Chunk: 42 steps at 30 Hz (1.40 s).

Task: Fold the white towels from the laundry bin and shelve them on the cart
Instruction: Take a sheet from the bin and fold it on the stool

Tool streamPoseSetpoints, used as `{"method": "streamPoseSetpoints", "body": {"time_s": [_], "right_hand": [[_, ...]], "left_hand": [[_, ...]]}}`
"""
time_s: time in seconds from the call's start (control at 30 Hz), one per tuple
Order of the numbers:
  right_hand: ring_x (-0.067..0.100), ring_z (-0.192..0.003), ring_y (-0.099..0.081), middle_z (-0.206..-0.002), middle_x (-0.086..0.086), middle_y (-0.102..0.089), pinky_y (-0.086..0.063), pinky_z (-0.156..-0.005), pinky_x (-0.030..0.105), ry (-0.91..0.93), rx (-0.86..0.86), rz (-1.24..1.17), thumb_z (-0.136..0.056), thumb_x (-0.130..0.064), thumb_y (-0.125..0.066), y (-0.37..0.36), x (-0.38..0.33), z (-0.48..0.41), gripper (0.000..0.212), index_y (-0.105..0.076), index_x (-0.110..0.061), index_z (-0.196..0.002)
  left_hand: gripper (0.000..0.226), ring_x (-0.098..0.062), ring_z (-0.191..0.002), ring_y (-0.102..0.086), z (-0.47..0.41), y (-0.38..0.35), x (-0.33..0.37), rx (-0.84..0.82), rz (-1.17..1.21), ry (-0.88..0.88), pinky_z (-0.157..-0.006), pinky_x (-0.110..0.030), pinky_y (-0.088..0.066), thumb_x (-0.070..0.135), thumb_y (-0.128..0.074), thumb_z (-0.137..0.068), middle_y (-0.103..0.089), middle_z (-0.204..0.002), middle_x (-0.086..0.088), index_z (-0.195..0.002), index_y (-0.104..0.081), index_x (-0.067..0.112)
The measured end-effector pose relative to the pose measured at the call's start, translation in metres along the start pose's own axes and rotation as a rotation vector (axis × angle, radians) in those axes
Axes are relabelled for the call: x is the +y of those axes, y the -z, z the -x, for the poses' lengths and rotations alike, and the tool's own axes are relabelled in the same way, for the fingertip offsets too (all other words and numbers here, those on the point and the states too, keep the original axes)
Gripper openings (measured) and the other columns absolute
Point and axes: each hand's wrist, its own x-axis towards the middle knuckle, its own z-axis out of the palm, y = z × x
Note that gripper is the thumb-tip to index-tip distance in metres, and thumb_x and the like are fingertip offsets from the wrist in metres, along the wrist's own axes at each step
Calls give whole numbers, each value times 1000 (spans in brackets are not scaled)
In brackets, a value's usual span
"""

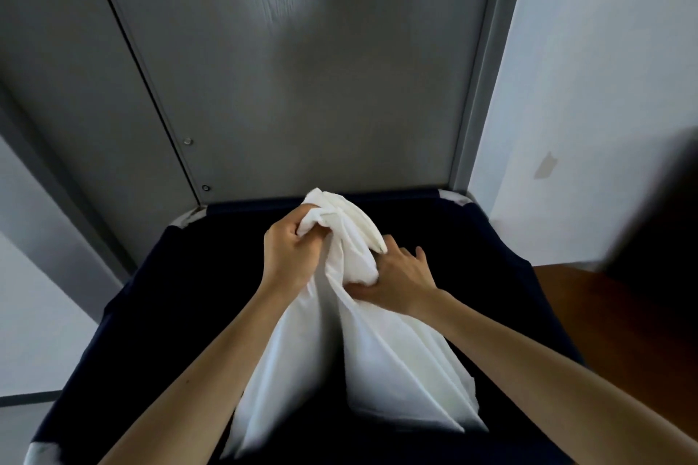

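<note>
A white towel [377, 362] hangs bunched over the dark navy laundry bin [181, 298], which fills the lower half of the view. My left hand [291, 253] grips the towel's upper end in a fist above the bin. Just to the right and a little lower, my right hand [396, 283] pinches a fold of the same towel, thumb underneath and fingers spread over the cloth. The towel's lower part drapes down toward me in two long folds. The bin's inside is dark and its contents are hidden.
A grey door [302, 68] with a metal frame stands right behind the bin. White walls [604, 68] flank it on both sides. A brown wooden surface [604, 317] lies to the right of the bin, with a blurred dark shape [664, 208] above it.
</note>
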Motion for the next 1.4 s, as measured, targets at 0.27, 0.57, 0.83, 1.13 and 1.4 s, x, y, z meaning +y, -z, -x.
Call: {"method": "streamPoseSetpoints", "body": {"time_s": [0.27,0.57,0.83,1.13,1.4], "right_hand": [[20,-126,-46,-139,-3,-44,-19,-111,42,6,-7,29,-93,-43,-45,-10,55,-3,49,-40,-24,-138],[8,-91,-47,-105,1,-52,-35,-77,19,192,604,-486,-78,-20,-65,16,-9,0,30,-62,-12,-106],[16,-127,-44,-144,-8,-40,-34,-100,22,187,-100,-628,-82,-43,-66,-13,-25,14,81,-19,-30,-147],[21,-129,-43,-144,-4,-45,-37,-100,34,139,254,-201,-91,-35,-54,17,4,-59,49,-44,-26,-138],[29,-92,-60,-100,8,-60,-42,-71,30,7,356,-485,-92,-22,-51,58,-15,-94,20,-66,-9,-93]], "left_hand": [[25,-8,-67,-52,-23,37,0,147,51,-8,-67,-28,-44,9,-61,-80,-60,-61,14,-64,-65,28],[40,-11,-51,-41,-40,14,3,162,-321,154,-50,-27,-31,29,-61,-85,-40,-50,5,-55,-39,15],[20,-10,-57,-47,-51,-9,3,215,-8,404,-53,-25,-37,21,-68,-79,-50,-65,6,-74,-49,16],[26,-12,-50,-44,-55,3,24,255,406,575,-36,-19,-31,6,-55,-88,-45,-76,0,-102,-39,20],[34,-11,-59,-47,-68,12,22,369,611,637,-49,-22,-40,-4,-50,-89,-51,-79,0,-108,-54,24]]}}
